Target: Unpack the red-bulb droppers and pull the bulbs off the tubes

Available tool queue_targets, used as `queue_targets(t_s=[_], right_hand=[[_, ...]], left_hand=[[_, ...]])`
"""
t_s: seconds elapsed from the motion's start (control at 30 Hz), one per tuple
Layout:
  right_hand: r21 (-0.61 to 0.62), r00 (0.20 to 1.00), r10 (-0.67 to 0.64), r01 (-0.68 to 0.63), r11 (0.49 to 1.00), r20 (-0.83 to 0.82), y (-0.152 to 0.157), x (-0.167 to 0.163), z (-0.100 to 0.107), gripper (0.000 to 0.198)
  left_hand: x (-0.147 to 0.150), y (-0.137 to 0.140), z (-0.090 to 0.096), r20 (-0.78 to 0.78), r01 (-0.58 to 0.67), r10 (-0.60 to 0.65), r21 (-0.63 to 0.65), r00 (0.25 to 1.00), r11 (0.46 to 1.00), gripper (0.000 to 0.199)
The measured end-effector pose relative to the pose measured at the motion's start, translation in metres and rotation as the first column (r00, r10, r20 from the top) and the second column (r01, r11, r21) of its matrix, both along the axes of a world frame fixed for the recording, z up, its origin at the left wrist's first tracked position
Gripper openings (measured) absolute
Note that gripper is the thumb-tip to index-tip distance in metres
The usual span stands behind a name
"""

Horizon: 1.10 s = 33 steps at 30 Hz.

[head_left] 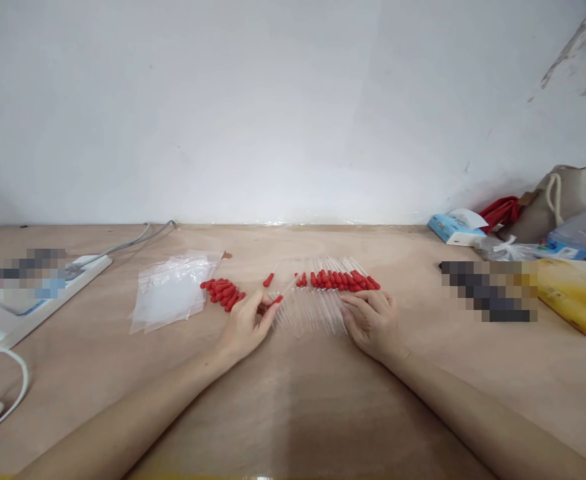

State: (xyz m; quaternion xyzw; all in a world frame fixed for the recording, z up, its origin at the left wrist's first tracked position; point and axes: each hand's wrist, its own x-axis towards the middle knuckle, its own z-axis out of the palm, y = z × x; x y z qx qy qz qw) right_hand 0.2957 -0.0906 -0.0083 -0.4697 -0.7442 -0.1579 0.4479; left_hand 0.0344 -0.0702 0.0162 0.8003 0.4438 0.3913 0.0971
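Note:
Between the thumb and fingertips of my left hand (247, 325) is a dropper (279, 299), its red rubber bulb near the fingertips and its clear tube slanting up to the right. My right hand (373, 321) has its fingers pinched together at the right end of a row of thin clear tubes (315, 313); what they grip is too fine to make out. Beyond it lies a row of droppers with red bulbs (340, 280). One loose dropper bulb (268, 280) rests farther left. A pile of red bulbs (220, 292) lies left of my left hand, partly hidden by it.
Clear plastic bags (170, 297) lie stacked at the left. A white power strip (57, 303) with cables is at the far left. To the right are a blue tissue pack (455, 229), a blurred dark object (487, 291) and a yellow packet (573, 293). A white wall (293, 113) rises behind.

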Motion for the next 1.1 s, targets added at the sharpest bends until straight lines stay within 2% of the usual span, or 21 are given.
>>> queue_targets(t_s=[0.1, 0.23, 0.37, 0.5, 0.6, 0.7, 0.8, 0.9, 1.1], right_hand=[[-0.008, 0.997, 0.079, -0.079, 0.997, 0.027, -0.004, 0.002, 0.0, 0.018], [0.009, 0.991, 0.132, -0.132, 0.991, 0.0, -0.007, 0.003, 0.004, 0.028], [-0.041, 0.965, 0.225, -0.222, 0.974, 0.136, -0.013, -0.01, 0.013, 0.032], [-0.016, 0.942, 0.253, -0.256, 0.967, 0.222, -0.018, -0.029, 0.015, 0.024], [-0.014, 0.936, 0.249, -0.254, 0.967, 0.247, -0.017, -0.036, 0.008, 0.019], [-0.028, 0.931, 0.257, -0.259, 0.966, 0.261, -0.016, -0.037, 0.003, 0.016], [-0.069, 0.923, 0.273, -0.264, 0.962, 0.273, -0.019, -0.035, 0.003, 0.014], [-0.079, 0.914, 0.291, -0.281, 0.957, 0.281, -0.024, -0.034, 0.007, 0.014], [-0.039, 0.905, 0.281, -0.284, 0.958, 0.321, -0.03, -0.032, 0.006, 0.01]], left_hand=[[-0.006, -0.011, -0.013, -0.002, 0.11, -0.11, 0.113, 0.994, 0.987, 0.006], [-0.004, -0.015, -0.02, -0.038, 0.186, -0.182, 0.196, 0.983, 0.963, 0.004], [0.001, -0.018, -0.019, -0.151, 0.24, -0.208, 0.237, 0.966, 0.941, 0.016], [0.002, -0.02, -0.02, -0.174, 0.26, -0.216, 0.297, 0.961, 0.919, 0.026], [0.003, -0.018, -0.023, -0.18, 0.286, -0.239, 0.314, 0.954, 0.906, 0.031], [0.003, -0.018, -0.023, -0.207, 0.327, -0.272, 0.303, 0.94, 0.895, 0.026], [0.003, -0.018, -0.02, -0.258, 0.352, -0.287, 0.261, 0.923, 0.899, 0.017], [0.002, -0.019, -0.018, -0.323, 0.396, -0.307, 0.26, 0.895, 0.881, 0.01], [0.0, -0.02, -0.017, -0.385, 0.454, -0.34, 0.261, 0.858, 0.852, 0.012]])
